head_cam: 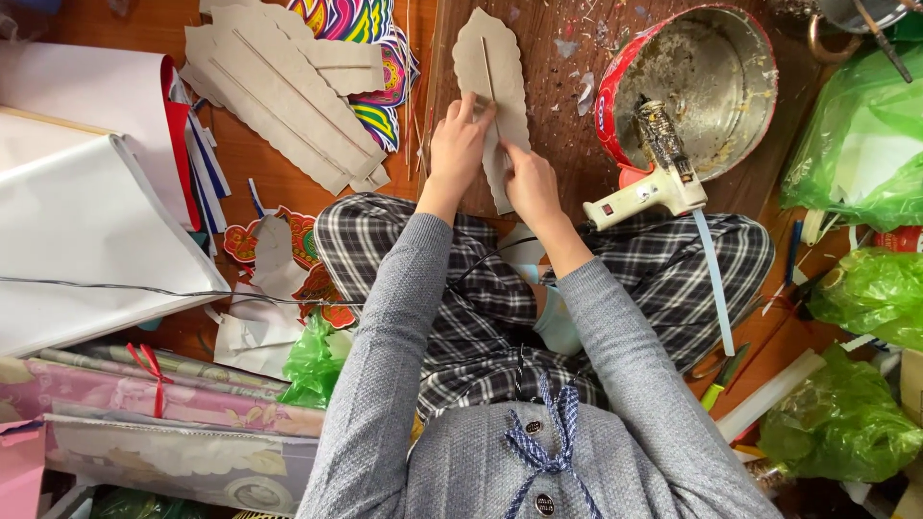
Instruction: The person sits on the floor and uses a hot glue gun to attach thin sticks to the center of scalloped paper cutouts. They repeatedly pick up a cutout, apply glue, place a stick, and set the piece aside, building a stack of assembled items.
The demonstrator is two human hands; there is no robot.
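Looking down from the head camera, a person sits cross-legged in checked trousers (663,279) and a grey knit top (500,461).

Both hands rest on a tan cardboard leaf shape (488,67) that lies flat on a dark wooden board (558,125) just past the knees. A thin stick (487,69) runs up the middle of the leaf. The left hand (458,144) has its fingers (476,111) pressed down flat on the leaf beside the stick, so its grip is open and holds nothing. The right hand (529,183) is bent, with its fingertips pinched on the lower edge of the leaf; it looks like a narrow grip on the cardboard, though the fingers partly hide it.

Near the right hand lies a white glue gun (649,187), its tip resting in a round red tin (697,86). Off to the left is a pile of more cardboard leaves (279,86), on top of bright colourful paper cutouts (375,58). White paper sheets (87,192) sit at the far left. Green plastic bags (860,288) are bunched on the right side.
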